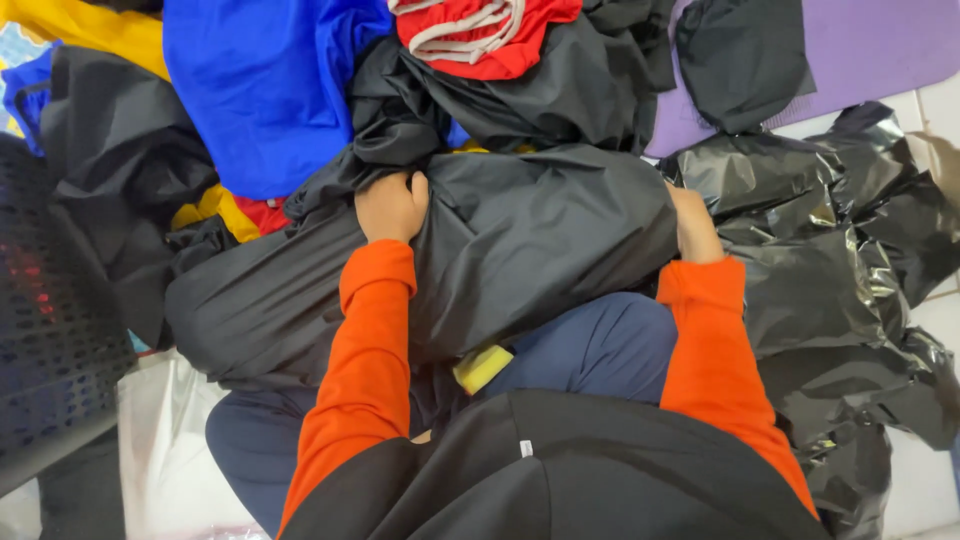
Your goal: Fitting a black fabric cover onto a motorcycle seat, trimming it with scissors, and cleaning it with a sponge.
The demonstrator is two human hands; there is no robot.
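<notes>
A large dark grey garment (pixel 520 250) lies across my lap, over my navy trousers (pixel 600 350). My left hand (pixel 392 205) is closed on a bunched fold at its upper left edge. My right hand (pixel 693 228) grips the garment's right edge, fingers partly hidden under the cloth. Both arms wear orange sleeves. A small yellow piece (pixel 482 366) pokes out beneath the garment near my knee.
A pile of clothes lies ahead: blue cloth (pixel 260 90), a red piece with white cords (pixel 480 35), yellow cloth (pixel 90 30), more black garments (pixel 540 100). A black plastic bag (pixel 850 260) sits right, a dark perforated basket (pixel 50 330) left, a purple mat (pixel 870 50) top right.
</notes>
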